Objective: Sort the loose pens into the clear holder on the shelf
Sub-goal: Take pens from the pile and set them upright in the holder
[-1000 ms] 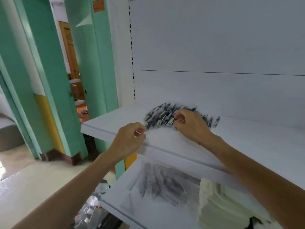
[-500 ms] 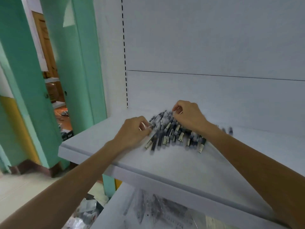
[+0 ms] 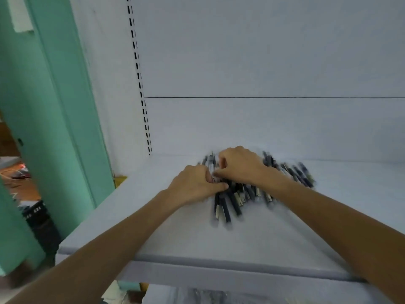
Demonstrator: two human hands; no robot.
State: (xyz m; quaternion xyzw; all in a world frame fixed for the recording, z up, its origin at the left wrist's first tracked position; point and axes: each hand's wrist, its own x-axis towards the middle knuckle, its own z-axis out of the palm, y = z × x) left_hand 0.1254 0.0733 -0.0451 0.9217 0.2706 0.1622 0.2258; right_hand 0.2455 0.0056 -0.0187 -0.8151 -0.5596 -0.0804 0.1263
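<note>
the left hand [image 3: 194,186] sits at the near left edge of the pens [image 3: 235,201], fingers curled and thumb laid across a few barrels. the right hand [image 3: 241,166] touches it from behind, fingertips hooked down into the heap. both are bunched, but blur hides what lies between the fingers, so we cannot tell whether either has a pen pinched or is only raking the pile.

the pens lie in one loose heap on the white shelf [image 3: 175,244], close to its back, fanning out to the right past the right wrist. we judge the job barely begun: every pen we can see is on the bare board, and we cannot find the clear holder anywhere in view, so gathering and loading are all left.

around this we see a white back panel [image 3: 263,62] with a slotted rail [image 3: 140,84] at its left, a green door frame [image 3: 54,106] beyond, a black crate [image 3: 37,216] on the floor and a lower shelf [image 3: 197,295] underneath. we see nothing in the hands' way; the crossed, tangled pens look like the likely snag.
</note>
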